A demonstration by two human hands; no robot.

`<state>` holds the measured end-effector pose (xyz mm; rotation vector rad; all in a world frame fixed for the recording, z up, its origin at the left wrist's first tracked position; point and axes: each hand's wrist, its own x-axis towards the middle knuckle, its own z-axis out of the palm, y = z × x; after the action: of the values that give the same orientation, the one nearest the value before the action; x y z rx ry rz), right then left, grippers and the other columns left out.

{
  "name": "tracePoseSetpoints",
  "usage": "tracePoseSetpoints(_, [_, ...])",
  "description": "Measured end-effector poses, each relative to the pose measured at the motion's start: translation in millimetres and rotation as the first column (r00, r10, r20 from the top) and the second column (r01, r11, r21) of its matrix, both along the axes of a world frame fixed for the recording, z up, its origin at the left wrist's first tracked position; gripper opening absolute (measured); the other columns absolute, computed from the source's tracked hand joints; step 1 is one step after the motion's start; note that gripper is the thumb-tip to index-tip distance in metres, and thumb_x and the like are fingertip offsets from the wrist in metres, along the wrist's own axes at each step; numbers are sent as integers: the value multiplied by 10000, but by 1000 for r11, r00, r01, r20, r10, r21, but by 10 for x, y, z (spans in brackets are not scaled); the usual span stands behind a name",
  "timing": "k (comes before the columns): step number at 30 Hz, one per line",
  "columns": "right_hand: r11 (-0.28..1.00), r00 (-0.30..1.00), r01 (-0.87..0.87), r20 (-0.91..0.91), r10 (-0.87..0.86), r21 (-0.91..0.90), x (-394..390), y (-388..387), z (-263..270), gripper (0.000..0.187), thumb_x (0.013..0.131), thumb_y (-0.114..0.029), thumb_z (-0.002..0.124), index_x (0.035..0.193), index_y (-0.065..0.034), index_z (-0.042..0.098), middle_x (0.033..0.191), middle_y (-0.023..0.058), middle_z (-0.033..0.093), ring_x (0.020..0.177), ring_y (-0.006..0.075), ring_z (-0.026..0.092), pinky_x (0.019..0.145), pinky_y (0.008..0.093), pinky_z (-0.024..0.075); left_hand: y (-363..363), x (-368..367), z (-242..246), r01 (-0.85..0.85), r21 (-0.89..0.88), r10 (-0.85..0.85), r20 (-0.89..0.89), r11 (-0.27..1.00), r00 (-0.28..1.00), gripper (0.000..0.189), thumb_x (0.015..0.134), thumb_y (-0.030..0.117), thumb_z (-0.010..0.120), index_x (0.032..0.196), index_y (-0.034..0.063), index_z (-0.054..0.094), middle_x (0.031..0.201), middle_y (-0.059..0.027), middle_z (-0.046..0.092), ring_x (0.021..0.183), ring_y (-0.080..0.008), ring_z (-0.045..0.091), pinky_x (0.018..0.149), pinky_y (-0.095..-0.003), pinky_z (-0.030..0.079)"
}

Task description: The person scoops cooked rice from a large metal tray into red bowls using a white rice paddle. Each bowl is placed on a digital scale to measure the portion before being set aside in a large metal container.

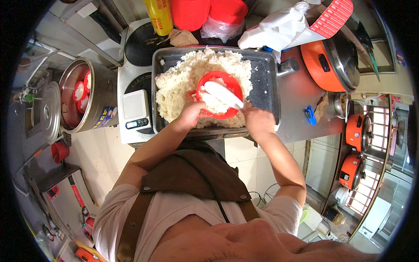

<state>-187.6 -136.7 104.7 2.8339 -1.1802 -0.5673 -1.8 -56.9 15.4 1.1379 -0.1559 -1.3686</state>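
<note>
A red bowl (240, 85) with white cooked rice inside is held at its left side by my left hand (193, 113). My right hand (260, 121) grips a white rice paddle (222, 93), its blade over the rice in the bowl. Under the bowl lies a large heap of cooked rice (176, 82) in a rectangular metal tray (279, 98); the tray's dark bottom shows at the right, with scattered grains on it. A digital kitchen scale (135, 106) stands left of the tray.
Left stands a deep metal pot (98, 95) holding several red bowls of rice (79, 91). Behind the tray are stacked red bowls (190, 13), a yellow roll (158, 16) and a white plastic bag (278, 28). An orange cooker (316, 65) and blue clip (309, 115) are right.
</note>
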Motion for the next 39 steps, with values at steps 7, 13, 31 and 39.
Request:
tracePoseSetpoints(7, [965,994,-21,101,48,-261,23,31,-41,102,821,-170,466,763,-87,481,568,55,579,500,223,603,460,337,469,8,50,-99,141,-171,-173,-193,975,966,621,633,-80,425,1239,39,363,1126,-143,518,992,-276,559,724,-425,526])
tracePoseSetpoints(13, [991,986,1,165,21,-131,-75,87,153,58,788,-133,481,761,-82,484,605,84,590,514,231,599,478,347,468,-38,93,-204,164,-63,-173,-161,984,972,617,615,-88,427,1211,68,388,1101,-136,529,968,-278,571,742,-439,514])
tracePoseSetpoints(31, [990,994,-56,81,67,-130,-206,46,132,171,857,-245,465,775,-97,488,600,65,597,529,234,607,486,344,465,-88,49,-109,120,-5,-119,-174,993,977,631,636,-81,418,1241,90,356,1126,-112,510,999,-276,547,768,-448,498])
tracePoseSetpoints(39, [977,989,17,144,14,-212,-154,-22,-40,166,844,-229,483,733,-105,485,583,68,588,514,220,605,479,339,470,-175,-22,-42,16,-95,-29,-134,995,991,672,629,-101,435,1231,166,301,1175,-80,442,1044,-248,499,728,-419,502])
